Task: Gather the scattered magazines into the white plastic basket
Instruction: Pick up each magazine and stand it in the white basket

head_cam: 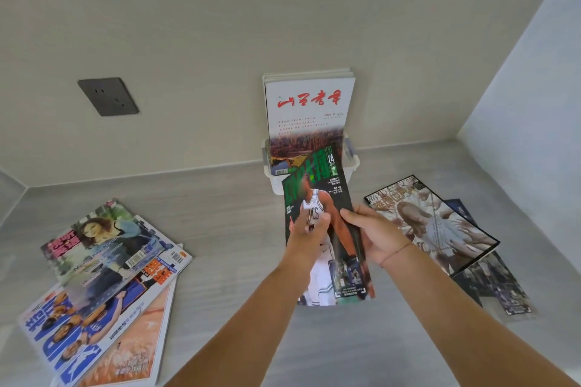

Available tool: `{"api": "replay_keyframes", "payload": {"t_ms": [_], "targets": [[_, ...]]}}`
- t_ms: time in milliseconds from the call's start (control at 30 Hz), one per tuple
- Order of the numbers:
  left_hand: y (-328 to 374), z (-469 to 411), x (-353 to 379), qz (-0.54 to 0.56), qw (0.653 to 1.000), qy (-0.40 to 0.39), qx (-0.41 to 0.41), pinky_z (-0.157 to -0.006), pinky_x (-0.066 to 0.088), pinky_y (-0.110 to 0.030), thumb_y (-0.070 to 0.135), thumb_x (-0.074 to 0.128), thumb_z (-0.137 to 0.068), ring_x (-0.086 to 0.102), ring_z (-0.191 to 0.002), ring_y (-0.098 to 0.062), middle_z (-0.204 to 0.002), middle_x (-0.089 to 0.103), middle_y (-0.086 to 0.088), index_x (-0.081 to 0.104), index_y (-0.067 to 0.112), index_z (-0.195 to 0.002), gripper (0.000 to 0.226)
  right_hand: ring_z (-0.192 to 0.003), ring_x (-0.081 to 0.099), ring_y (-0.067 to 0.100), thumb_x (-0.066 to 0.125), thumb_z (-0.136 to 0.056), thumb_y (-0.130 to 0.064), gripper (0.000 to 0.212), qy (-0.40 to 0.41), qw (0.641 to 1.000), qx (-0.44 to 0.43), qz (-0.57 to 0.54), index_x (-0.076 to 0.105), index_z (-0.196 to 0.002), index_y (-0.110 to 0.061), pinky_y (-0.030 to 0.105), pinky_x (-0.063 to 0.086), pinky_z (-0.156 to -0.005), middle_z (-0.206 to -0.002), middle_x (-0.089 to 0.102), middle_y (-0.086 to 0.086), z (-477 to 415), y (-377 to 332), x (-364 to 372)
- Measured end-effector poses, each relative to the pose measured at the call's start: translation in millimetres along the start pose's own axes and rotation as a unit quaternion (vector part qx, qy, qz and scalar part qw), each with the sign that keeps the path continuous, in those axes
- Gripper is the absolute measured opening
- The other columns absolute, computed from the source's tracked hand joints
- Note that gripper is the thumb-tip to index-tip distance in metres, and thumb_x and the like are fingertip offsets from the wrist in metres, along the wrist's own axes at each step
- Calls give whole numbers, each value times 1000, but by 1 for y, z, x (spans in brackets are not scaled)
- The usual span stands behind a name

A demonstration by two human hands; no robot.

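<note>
Both hands, left (pixel 309 226) and right (pixel 375 234), are gripping the green magazine (pixel 317 198), tilting its top toward the basket (pixel 352 163) so it stands beside the white magazine (pixel 306 110).

Countertop (pixel 239 229): open bare strip down the middle, from near edge to far wall, left of the raised green magazine (pixel 317 198). Left near side taken up by an overlapping magazine pile (pixel 103 286); right side by two overlapping magazines (pixel 440 229). White basket (pixel 353 163) at far wall, mouth partly filled by upright magazines (pixel 308 116), side wall close on right.
</note>
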State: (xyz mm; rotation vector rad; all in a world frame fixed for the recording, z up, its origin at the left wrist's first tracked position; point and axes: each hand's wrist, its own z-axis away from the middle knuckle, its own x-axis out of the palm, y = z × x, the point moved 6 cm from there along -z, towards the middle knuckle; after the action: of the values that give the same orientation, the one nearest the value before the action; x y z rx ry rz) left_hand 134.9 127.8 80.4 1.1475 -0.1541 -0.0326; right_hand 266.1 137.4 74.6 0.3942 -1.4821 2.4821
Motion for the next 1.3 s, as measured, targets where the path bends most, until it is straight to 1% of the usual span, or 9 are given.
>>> {"api": "replay_keyframes", "payload": {"t_ms": [100,200,300,467,667,833,967,1133,1300], "targets": [[23,7,13,35,998,-45,18,-77,57,-28,42,55,-90,66,-96,-12,-116,65,2,39,44,-128,41,-85,68,31,68,-77,-22,30,-19,999,-17,-27,64,-100,-3,48,53,-87,-93,72,18,4,-8,24],[25,7,9,37,997,-64,9,-88,51,-33,51,57,-85,60,-106,-14,-130,55,3,19,47,-142,69,-106,63,31,65,-81,-32,49,-51,998,-14,-41,59,-120,-3,50,47,-98,-116,66,20,5,-3,37],[28,7,0,69,996,-55,22,-98,49,-43,45,62,-84,61,-112,-21,-123,64,-2,41,37,-133,54,-98,68,9,45,-95,-37,35,-74,997,-17,-9,65,-118,-19,35,48,-91,-114,70,2,4,4,45],[20,5,-23,109,992,-45,-48,-89,52,-52,19,50,-95,64,-100,-37,-116,64,-25,55,13,-119,26,-114,61,14,53,-89,-26,34,-109,993,-40,25,62,-121,-17,32,47,-91,-122,67,1,3,0,44],[24,0,-40,-1,998,-47,-52,-62,57,-31,23,52,-94,70,-67,-19,-78,74,-5,62,16,-88,14,-101,60,21,64,-85,-12,25,90,989,-83,79,64,-110,-15,29,48,-83,-100,69,0,-17,-13,-9],[47,-6,-43,-52,995,-78,-28,-94,46,-44,29,55,-92,63,-91,-27,-100,71,-10,63,26,-74,20,-102,63,29,63,-79,-43,50,-29,996,87,-20,60,-115,-9,41,49,-84,-108,69,13,-21,32,-22],[68,-20,-53,-62,995,-77,1,-106,35,-51,29,55,-92,58,-109,-39,-110,69,-16,62,23,-81,14,-104,60,30,68,-77,-25,36,-60,994,45,-85,63,-110,-11,47,46,-93,-110,65,16,-30,21,-36],[102,-49,-70,-97,993,-32,57,-55,38,-24,16,49,-95,52,-56,-5,-77,68,8,64,21,-101,17,-96,62,24,53,-88,-3,32,30,998,-42,44,60,-119,-8,34,51,-77,-107,68,10,-49,-44,-56],[148,-86,-73,-115,984,-12,139,-72,41,-39,-2,49,-92,41,-71,-26,-86,53,-15,58,14,-122,34,-85,62,18,59,-85,-2,22,89,969,-163,162,70,-100,-16,34,52,-82,-90,69,2,-76,-136,-46]]}}
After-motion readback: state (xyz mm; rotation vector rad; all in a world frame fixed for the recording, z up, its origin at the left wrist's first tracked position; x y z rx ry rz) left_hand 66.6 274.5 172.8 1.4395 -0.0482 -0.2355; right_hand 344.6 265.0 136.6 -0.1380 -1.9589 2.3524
